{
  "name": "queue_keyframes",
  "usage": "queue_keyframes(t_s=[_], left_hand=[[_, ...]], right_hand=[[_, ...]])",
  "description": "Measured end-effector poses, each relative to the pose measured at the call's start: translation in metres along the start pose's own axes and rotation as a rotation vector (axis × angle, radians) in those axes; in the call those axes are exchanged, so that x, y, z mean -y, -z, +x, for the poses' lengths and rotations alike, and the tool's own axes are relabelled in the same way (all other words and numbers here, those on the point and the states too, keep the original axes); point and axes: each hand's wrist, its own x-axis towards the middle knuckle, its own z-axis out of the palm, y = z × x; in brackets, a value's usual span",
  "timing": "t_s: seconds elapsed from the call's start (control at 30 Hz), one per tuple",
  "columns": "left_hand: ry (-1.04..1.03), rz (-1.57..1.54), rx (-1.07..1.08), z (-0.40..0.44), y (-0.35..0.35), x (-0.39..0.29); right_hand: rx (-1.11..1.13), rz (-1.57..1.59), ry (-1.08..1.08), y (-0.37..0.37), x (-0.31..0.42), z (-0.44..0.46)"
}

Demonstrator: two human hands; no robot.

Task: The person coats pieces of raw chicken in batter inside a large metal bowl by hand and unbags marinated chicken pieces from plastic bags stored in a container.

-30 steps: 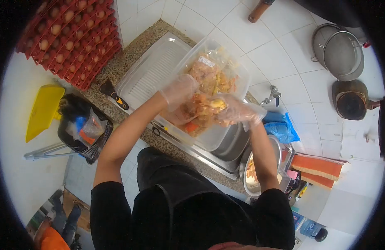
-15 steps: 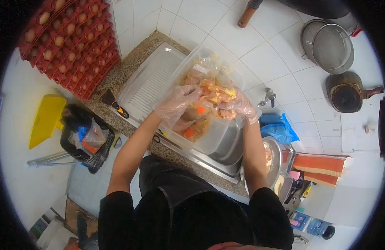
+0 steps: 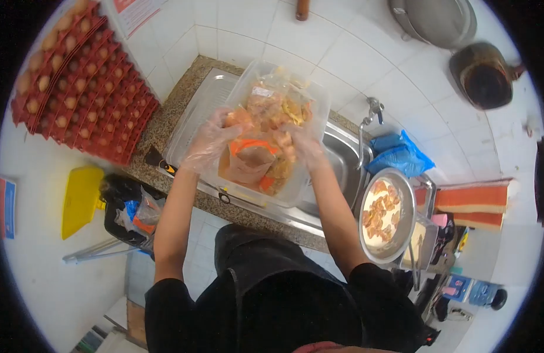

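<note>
Inside the clear plastic tub [image 3: 319, 109] lie the raw meat pieces [image 3: 266, 122], mostly between the two gloved hands. I see the left hand [image 3: 216, 141] at the tub's left side, fingers bent, touching a pinkish piece; I cannot tell whether it grips. I note the right hand [image 3: 301, 144] opposite, fingers against a paler piece; blur hides whether it is clenched. Between the hands, nearer the wearer, sits a bag with an orange rim [image 3: 252, 160]; a labelled bag [image 3: 262, 93] lies farther off.

Surface: tub stands across the ribbed drainboard [image 3: 216, 85] and the edge of the steel sink [image 3: 345, 159], set in a speckled counter [image 3: 187, 103]. Right of the sink I log a blue bag [image 3: 401, 154] and a metal bowl [image 3: 406, 206] holding cut pieces. Room: white tiled wall [image 3: 342, 47], stacked red egg trays [image 3: 89, 88] at left, yellow dustpan [image 3: 81, 203] below.

Versus 0.5 s ago: I find the hands farther apart, the orange rim less covered, and the bowl, then partly behind the right forearm, clear of it.
</note>
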Motion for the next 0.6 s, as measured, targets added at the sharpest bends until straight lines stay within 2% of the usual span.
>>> queue_keyframes(t_s=[0.07, 0.13, 0.23, 0.3, 0.4, 0.43, 0.53, 0.6], left_hand=[[0.024, -0.129, -0.015, -0.01, -0.009, -0.009], [0.052, -0.242, -0.05, -0.011, -0.014, -0.017], [0.123, -0.328, -0.121, -0.02, -0.019, -0.016], [0.114, -0.304, -0.152, -0.022, -0.023, -0.015], [-0.025, -0.157, -0.135, -0.035, -0.05, -0.036], [-0.05, -0.186, -0.097, -0.041, -0.063, -0.044], [-0.077, -0.278, 0.031, -0.05, -0.12, -0.066], [-0.054, -0.329, 0.088, -0.054, -0.167, -0.071]], right_hand=[[-0.09, 0.202, -0.058, -0.021, 0.01, -0.014], [-0.215, 0.385, 0.071, -0.048, 0.021, -0.019], [-0.051, 0.456, -0.029, -0.036, -0.006, 0.015], [-0.043, 0.575, -0.005, -0.044, -0.001, 0.008], [-0.025, 0.624, -0.032, -0.046, 0.033, -0.039], [-0.028, 0.624, -0.046, -0.037, 0.04, -0.055], [0.061, 0.6, 0.149, 0.018, 0.038, -0.097], [-0.066, 0.641, 0.213, 0.061, 0.041, -0.137]])
